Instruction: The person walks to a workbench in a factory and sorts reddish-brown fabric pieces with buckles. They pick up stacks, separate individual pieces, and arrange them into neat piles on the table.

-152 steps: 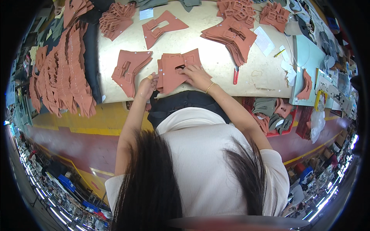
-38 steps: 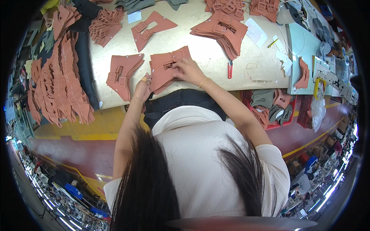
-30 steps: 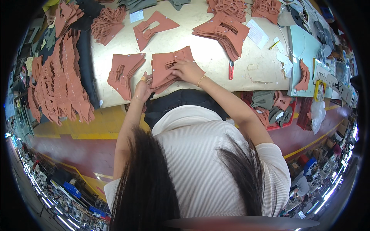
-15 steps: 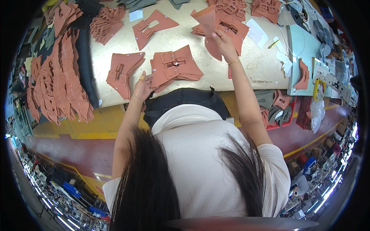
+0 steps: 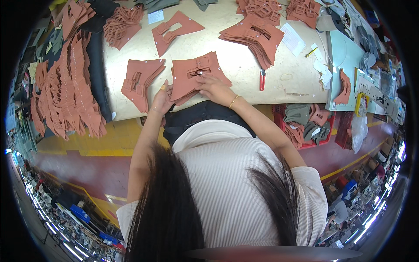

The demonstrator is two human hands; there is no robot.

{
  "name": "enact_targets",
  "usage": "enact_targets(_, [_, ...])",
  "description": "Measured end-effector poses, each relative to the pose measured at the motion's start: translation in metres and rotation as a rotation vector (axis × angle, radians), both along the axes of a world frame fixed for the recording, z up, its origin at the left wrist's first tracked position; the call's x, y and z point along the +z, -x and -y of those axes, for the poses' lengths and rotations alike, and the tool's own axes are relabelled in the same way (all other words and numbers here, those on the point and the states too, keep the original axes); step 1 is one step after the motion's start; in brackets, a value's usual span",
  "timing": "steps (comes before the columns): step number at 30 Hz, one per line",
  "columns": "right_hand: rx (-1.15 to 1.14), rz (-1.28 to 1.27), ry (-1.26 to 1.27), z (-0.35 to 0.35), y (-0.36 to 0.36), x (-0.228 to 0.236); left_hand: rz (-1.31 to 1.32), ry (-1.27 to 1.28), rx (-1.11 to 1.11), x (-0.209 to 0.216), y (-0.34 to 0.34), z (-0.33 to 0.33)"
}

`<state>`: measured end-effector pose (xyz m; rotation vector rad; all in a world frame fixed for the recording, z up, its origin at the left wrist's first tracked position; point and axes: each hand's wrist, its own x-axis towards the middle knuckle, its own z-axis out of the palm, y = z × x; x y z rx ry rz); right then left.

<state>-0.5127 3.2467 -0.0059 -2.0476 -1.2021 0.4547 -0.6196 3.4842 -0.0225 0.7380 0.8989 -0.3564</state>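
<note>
In front of me lies a middle stack of terracotta flared cut pieces (image 5: 183,83), with a covered buckle and a slot on top. My left hand (image 5: 162,100) is at its near left edge, palm up, thumb stretched out with a yellow cover on it. Fingers extended, my right hand (image 5: 214,90) rests over the near right part of the stack and hides the lower buckle. A smaller stack of similar pieces (image 5: 146,70) sits left of my left hand. Farther right is a larger stack (image 5: 267,46), which no hand touches.
A red-handled tool (image 5: 262,80) lies on the pale table (image 5: 244,94) below the right stack. More terracotta pieces (image 5: 176,29) lie at the back. Long bundles (image 5: 70,87) hang over the left side. A red crate (image 5: 325,137) with cut parts stands below the table's right.
My right hand has come from the far right stack, where it held up a terracotta piece, to the middle stack. It has let that piece go. My left hand has barely moved.
</note>
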Motion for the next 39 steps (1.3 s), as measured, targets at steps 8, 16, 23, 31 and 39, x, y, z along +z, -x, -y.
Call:
enact_targets(8, [-0.284, -0.276, 0.009, 0.030, -0.042, 0.017, -0.046, -0.060, -0.134, 0.021, -0.014, 0.015])
enact_targets(16, [-0.588, -0.461, -0.011, 0.055, -0.056, 0.012, 0.040, -0.148, -0.181, 0.023, -0.009, 0.018])
enact_targets(23, [-0.626, -0.446, -0.026, 0.076, -0.067, -0.003, -0.001, -0.151, -0.202, 0.026, -0.017, 0.019])
enact_targets(31, [-0.661, -0.476, -0.143, 0.078, -0.074, -0.013, 0.350, -0.188, -0.131, 0.088, -0.030, 0.054])
enact_targets(39, [-0.620, -0.500, -0.066, 0.074, -0.078, -0.009, 0.599, -0.079, 0.232, 0.124, 0.017, -0.046])
